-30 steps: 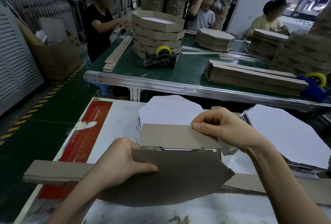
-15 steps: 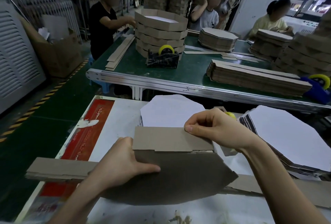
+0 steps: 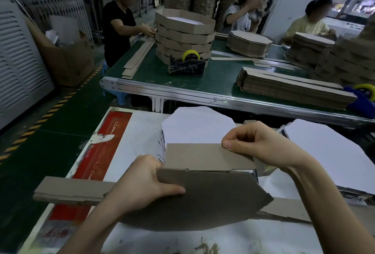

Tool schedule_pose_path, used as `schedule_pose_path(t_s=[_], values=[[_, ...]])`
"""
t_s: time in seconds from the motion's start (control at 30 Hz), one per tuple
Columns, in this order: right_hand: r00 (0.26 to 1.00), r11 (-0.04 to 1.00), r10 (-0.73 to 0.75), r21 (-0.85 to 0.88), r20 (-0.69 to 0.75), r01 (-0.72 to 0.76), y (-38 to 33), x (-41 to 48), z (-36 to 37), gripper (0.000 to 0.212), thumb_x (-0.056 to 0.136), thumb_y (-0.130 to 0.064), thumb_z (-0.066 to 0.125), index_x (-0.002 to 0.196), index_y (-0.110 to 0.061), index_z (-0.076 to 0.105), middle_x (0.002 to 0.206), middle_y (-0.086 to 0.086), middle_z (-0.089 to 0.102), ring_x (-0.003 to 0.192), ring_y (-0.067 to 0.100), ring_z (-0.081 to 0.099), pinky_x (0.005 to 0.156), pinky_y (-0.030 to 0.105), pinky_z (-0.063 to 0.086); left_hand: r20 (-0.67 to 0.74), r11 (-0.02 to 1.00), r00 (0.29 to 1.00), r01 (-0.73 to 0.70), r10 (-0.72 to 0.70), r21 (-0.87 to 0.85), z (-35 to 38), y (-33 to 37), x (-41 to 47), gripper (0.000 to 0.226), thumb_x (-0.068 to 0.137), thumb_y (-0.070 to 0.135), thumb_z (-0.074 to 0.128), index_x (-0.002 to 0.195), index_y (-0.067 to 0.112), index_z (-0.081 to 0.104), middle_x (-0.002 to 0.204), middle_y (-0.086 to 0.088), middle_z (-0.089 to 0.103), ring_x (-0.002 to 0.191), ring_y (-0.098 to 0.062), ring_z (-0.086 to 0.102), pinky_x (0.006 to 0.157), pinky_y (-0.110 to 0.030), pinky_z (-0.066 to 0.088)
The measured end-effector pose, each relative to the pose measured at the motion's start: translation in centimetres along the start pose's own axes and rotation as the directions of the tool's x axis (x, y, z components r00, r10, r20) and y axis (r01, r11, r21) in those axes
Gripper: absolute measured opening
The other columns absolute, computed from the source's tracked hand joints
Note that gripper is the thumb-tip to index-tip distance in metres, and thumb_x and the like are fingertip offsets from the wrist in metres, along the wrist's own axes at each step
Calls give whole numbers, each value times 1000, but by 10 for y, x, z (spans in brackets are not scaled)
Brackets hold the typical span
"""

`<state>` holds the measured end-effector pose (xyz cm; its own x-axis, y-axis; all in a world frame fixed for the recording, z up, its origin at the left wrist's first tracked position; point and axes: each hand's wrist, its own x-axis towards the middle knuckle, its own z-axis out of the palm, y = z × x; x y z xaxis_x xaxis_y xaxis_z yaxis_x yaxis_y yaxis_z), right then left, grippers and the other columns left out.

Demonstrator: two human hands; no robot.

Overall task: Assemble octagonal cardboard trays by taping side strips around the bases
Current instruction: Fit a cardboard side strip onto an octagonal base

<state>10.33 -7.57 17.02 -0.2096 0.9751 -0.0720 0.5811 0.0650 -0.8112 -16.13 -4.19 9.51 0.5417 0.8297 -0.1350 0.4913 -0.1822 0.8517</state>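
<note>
- My left hand (image 3: pixel 146 184) gripped the base (image 3: pixel 213 199) at its left edge, thumb flat on the brown face, fingers hidden behind it.
- My right hand (image 3: pixel 257 144) pinched the side strip (image 3: pixel 203 157) at its top right corner, thumb in front.
- Base was held tilted above the counter (image 3: pixel 142 131), with the strip standing along its far edge, touching it.
- Judged both light and stiff; the strip would likely buckle if squeezed mid-panel.
- Best hold looked like edges and corners. Dry card, little slip.
- Spare strips (image 3: pixel 69 189) lay beneath; a stack of white bases (image 3: pixel 198 125) sat just behind.
</note>
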Motion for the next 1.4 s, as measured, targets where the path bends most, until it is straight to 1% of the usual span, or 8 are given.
schedule_pose_path(t_s=[0.1, 0.27, 0.67, 0.77, 0.87, 1.03, 1.27, 1.4], values=[[1000, 1000, 8, -6, 4, -8, -1, 0, 1, 34, 80, -38, 64, 93, -9, 76, 84, 20, 71, 74, 22, 62, 70, 40, 52, -1, 1000, 1000, -2, 2, -5, -1, 0, 0, 24, 66, 31, 88, 52, 31, 68, 63, 17, 69, 61, -2, 66, 45, -10, 40], [1000, 1000, 11, -2, -4, -11, -1, 2, 6, 24, 80, -38, 66, 88, -19, 77, 73, -3, 72, 66, 4, 62, 63, 14, 47, 2, 1000, 1000, 7, -7, -30, -2, 0, -1, 25, 63, 33, 88, 72, 38, 65, 70, 32, 67, 76, 7, 65, 56, -9, 49], [999, 1000, 24, 3, -45, -24, 9, -3, 14, 19, 87, -30, 66, 90, -14, 76, 81, 19, 70, 70, 15, 59, 68, 28, 52, -200, 973, 971, -165, 132, -158, 10, 3, -5, 43, 47, 71, 71, 83, 46, 65, 87, 39, 65, 87, 13, 62, 64, -7, 49], [998, 999, 32, -23, -47, -33, 9, -3, 13, 11, 91, -20, 67, 90, -13, 76, 79, 14, 71, 70, 10, 60, 69, 24, 51, -365, 981, 919, -183, 150, -58, 17, 0, -6, 74, 41, 74, 72, 105, 47, 45, 104, 49, 49, 97, 26, 47, 63, -8, 48], [998, 999, 27, -29, -55, -29, 8, -4, 13, 12, 92, -18, 66, 91, -11, 76, 76, 6, 72, 69, 7, 61, 67, 19, 52, -444, 942, 835, -326, 324, 74, 17, 3, -6, 94, 53, 67, 82, 125, 59, 22, 133, 36, 29, 118, 15, 40, 80, -12, 40], [999, 1000, 24, 2, -38, -24, 10, -4, 15, 13, 93, -16, 66, 91, -7, 74, 71, 8, 69, 65, 8, 59, 62, 18, 48, -234, 761, 763, -462, 603, 456, 22, 16, -3, 46, 84, 61, 53, 129, 52, 53, 149, 17, 38, 137, -10, 34, 99, -31, 40], [997, 993, 61, 108, -40, -56, 23, -8, 13, 25, 87, -37, 63, 96, -17, 75, 85, 1, 75, 78, 8, 69, 68, 17, 53, -206, 780, 774, -504, 598, 372, 27, 23, -1, 29, 86, 56, 53, 112, 50, 65, 125, 16, 62, 114, -11, 53, 81, -40, 54], [849, 952, 250, 277, -465, -129, 81, 20, -8, 16, 97, -25, 61, 101, -16, 73, 88, 0, 71, 85, 13, 66, 66, 20, 55, -190, 789, 785, -508, 589, 347, 30, 32, 3, 29, 84, 57, 53, 111, 50, 64, 124, 19, 61, 112, -9, 52, 80, -40, 53]])
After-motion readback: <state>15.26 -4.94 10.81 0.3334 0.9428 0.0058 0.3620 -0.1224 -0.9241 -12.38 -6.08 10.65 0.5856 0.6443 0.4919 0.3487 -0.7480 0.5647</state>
